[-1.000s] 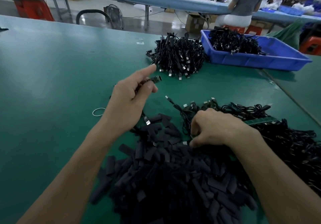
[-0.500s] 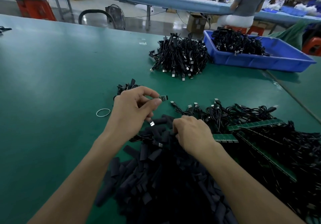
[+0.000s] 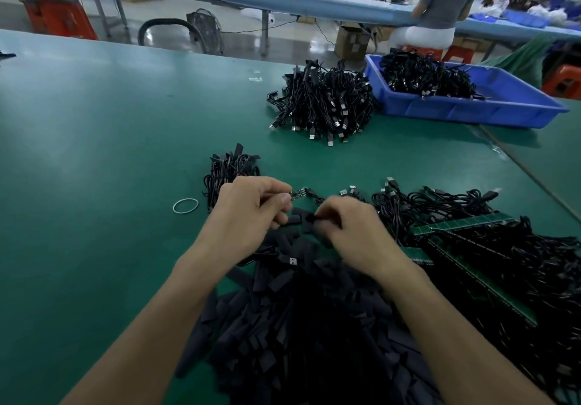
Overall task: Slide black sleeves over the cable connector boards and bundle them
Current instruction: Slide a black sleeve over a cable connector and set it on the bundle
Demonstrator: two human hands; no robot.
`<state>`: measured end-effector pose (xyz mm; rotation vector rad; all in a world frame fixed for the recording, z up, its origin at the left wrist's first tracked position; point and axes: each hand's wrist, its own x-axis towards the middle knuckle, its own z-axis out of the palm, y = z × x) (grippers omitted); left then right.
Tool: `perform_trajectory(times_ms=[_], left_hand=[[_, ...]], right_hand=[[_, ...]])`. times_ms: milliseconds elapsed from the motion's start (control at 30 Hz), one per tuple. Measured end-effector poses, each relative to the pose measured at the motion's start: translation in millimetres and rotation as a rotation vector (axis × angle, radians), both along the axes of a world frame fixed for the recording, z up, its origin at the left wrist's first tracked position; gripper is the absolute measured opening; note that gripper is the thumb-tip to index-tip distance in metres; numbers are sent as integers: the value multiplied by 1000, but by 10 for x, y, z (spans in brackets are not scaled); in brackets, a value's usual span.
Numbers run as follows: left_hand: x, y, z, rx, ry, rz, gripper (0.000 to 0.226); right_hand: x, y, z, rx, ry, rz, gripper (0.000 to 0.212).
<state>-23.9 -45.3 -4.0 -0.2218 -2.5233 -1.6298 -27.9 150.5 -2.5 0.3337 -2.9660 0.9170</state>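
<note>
Head view: left hand (image 3: 248, 216), fingers curled, pinches connector board (image 3: 298, 193) on its cable; right hand (image 3: 355, 231) pinches one black sleeve (image 3: 310, 217) just beside that board, above sleeve pile (image 3: 298, 326) on green desk (image 3: 94, 153); rubber band (image 3: 185, 206) lies left of the hands.

The sleeve pile (image 3: 298, 326) runs off the bottom edge. The right hand (image 3: 352, 228) is blurred; its fingers (image 3: 327, 219) hide most of the pinched sleeve (image 3: 309, 217). Detail on the connector board (image 3: 298, 193) is unreadable.

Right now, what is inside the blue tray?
A heap of black cables lies in the left part of the blue tray; the right part shows bare floor. What lies under the heap is covered and cannot be seen.
</note>
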Motion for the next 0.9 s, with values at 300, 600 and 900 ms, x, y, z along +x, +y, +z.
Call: perform_trajectory(times_ms=[300, 600, 900], left_hand=[[51, 66, 51, -27, 17, 3, 13], [70, 88, 101, -22, -6, -33, 10], [93, 104, 122, 0, -9, -92, 14]], right_hand=[[206, 85, 159, -547, 156, -40, 23], [210, 62, 72, -600, 154, -48, 22], [235, 50, 77, -637, 194, -53, 17]])
